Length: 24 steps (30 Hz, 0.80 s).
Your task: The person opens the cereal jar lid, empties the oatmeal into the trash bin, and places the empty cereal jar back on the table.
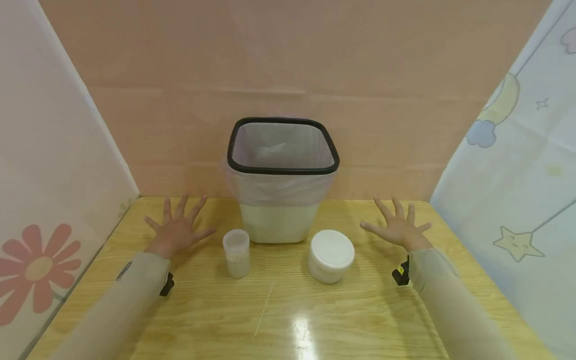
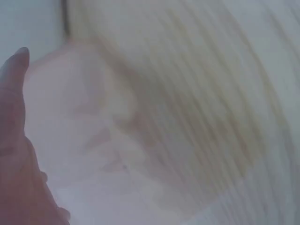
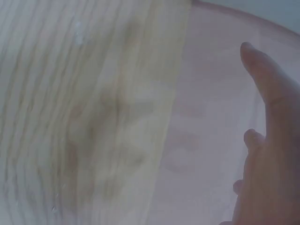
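Observation:
My left hand (image 1: 175,232) is spread wide above the left side of the wooden table, fingers straight and holding nothing. On the right, my right hand (image 1: 399,230) is splayed the same way, also with nothing in it. Nearest the left hand is a small translucent cup (image 1: 237,254) with pale contents in its lower part. A round white lidded tub (image 1: 331,256) stands nearer the right hand. Between and behind them is a white trash bin (image 1: 281,220) with a black rim and a translucent liner bag. Each wrist view shows its thumb and finger edges over the table.
A pinkish-tan cloth (image 1: 288,60) hangs behind the table (image 1: 216,320). White patterned sheets stand at both sides, a flower (image 1: 38,269) on the left one and a star (image 1: 518,243) on the right. Light glares off the front of the table.

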### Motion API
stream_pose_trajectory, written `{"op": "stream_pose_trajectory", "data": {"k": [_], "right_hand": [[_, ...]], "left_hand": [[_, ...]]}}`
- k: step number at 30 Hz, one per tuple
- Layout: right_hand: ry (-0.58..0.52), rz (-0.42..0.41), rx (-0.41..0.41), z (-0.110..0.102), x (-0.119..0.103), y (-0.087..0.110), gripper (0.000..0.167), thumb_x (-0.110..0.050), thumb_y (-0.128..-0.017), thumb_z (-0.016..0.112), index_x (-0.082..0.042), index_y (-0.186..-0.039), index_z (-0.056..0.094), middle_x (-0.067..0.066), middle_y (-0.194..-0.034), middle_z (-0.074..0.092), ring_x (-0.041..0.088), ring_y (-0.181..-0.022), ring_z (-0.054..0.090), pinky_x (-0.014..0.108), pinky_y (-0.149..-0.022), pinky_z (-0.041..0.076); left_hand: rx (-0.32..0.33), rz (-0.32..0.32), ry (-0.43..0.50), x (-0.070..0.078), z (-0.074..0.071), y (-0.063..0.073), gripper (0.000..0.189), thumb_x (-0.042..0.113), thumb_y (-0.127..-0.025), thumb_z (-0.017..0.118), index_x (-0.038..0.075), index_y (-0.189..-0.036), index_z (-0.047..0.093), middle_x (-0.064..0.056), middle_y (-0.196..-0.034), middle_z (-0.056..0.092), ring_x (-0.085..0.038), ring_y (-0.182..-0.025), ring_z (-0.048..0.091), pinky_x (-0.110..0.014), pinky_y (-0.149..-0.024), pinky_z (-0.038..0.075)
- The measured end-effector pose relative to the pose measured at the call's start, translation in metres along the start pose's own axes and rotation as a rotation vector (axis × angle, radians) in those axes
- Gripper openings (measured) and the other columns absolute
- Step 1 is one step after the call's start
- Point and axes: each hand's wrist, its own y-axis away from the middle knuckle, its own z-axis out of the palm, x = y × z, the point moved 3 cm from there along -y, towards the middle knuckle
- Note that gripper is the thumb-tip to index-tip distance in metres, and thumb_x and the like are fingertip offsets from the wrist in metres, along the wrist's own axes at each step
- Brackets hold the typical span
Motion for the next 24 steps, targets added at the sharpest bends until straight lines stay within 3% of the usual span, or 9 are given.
{"op": "stream_pose_trajectory", "data": {"k": [4, 7, 11, 15, 20, 24], "right_hand": [[-0.017, -0.034, 0.033, -0.004, -0.012, 0.007, 0.100, -0.080, -0.090, 0.045, -0.028, -0.164, 0.002, 0.024, -0.164, -0.021, 0.062, -0.138, -0.029, 0.093, -0.079, -0.018], [-0.043, -0.077, 0.093, -0.005, -0.025, 0.016, 0.097, -0.076, -0.092, 0.049, -0.025, -0.165, 0.011, 0.024, -0.165, -0.016, 0.062, -0.141, -0.024, 0.094, -0.086, -0.012], [-0.084, -0.150, 0.204, -0.005, -0.048, 0.029, 0.088, -0.068, -0.096, 0.051, -0.017, -0.161, 0.026, 0.027, -0.165, -0.002, 0.063, -0.144, -0.006, 0.091, -0.097, 0.008], [-0.154, -0.235, 0.281, -0.003, -0.073, 0.043, 0.076, -0.056, -0.100, 0.055, -0.008, -0.156, 0.036, 0.029, -0.162, 0.011, 0.061, -0.143, 0.011, 0.085, -0.099, 0.025], [-0.254, -0.369, 0.389, 0.000, -0.104, 0.057, 0.060, -0.039, -0.099, 0.066, -0.006, -0.146, 0.050, 0.025, -0.158, 0.028, 0.053, -0.141, 0.028, 0.076, -0.101, 0.036], [-0.273, -0.535, 0.521, 0.006, -0.128, 0.068, 0.047, -0.020, -0.094, 0.074, -0.001, -0.134, 0.059, 0.024, -0.146, 0.044, 0.047, -0.132, 0.044, 0.067, -0.101, 0.044]], "left_hand": [[0.039, 0.015, 0.052, 0.008, -0.005, 0.004, 0.091, 0.071, -0.095, 0.050, 0.036, -0.164, 0.002, -0.022, -0.167, -0.008, -0.058, -0.143, -0.024, -0.092, -0.085, -0.016], [0.103, 0.043, 0.149, 0.015, -0.008, 0.011, 0.086, 0.065, -0.098, 0.052, 0.027, -0.164, 0.013, -0.025, -0.166, -0.001, -0.061, -0.144, -0.015, -0.094, -0.089, -0.008], [0.202, 0.127, 0.310, 0.027, -0.008, 0.021, 0.069, 0.046, -0.104, 0.054, 0.008, -0.157, 0.030, -0.033, -0.161, 0.012, -0.062, -0.145, 0.001, -0.090, -0.100, 0.004], [0.261, 0.215, 0.444, 0.038, 0.000, 0.028, 0.055, 0.029, -0.108, 0.051, -0.005, -0.149, 0.036, -0.038, -0.154, 0.024, -0.061, -0.142, 0.016, -0.080, -0.108, 0.014], [0.278, 0.220, 0.614, 0.048, 0.009, 0.034, 0.049, 0.027, -0.111, 0.044, -0.007, -0.147, 0.039, -0.031, -0.153, 0.033, -0.051, -0.142, 0.027, -0.073, -0.111, 0.025], [0.305, 0.255, 0.758, 0.055, 0.012, 0.040, 0.042, 0.021, -0.113, 0.036, -0.008, -0.142, 0.044, -0.027, -0.147, 0.042, -0.047, -0.133, 0.042, -0.063, -0.107, 0.039]]}}
